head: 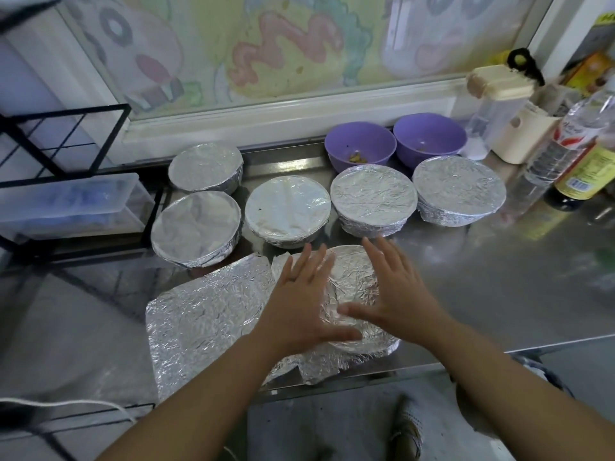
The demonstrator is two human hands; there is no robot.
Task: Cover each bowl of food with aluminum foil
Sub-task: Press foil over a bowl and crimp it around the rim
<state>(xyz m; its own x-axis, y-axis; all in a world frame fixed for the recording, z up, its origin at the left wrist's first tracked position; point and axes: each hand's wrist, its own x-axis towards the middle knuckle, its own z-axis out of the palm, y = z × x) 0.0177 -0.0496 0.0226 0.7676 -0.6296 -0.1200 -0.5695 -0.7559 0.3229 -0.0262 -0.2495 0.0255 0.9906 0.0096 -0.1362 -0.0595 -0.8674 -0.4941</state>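
Note:
A bowl draped in crumpled aluminum foil (352,277) stands at the front edge of the steel counter. My left hand (303,304) lies flat on its left side with straight, spread fingers. My right hand (396,287) lies flat on its right side, thumb pointing inward. A loose foil sheet (206,314) spreads out to the left of that bowl. Behind them stand several foil-covered bowls, such as one (288,209) in the middle and one (459,189) on the right. Two uncovered purple bowls (361,144) (429,136) with a little food sit at the back.
Bottles (572,144) and a cream container (519,134) crowd the right back corner. A black wire rack with a clear plastic box (73,201) stands at the left. The steel counter (515,277) ends just in front of the near bowl. A white cord (66,402) runs at lower left.

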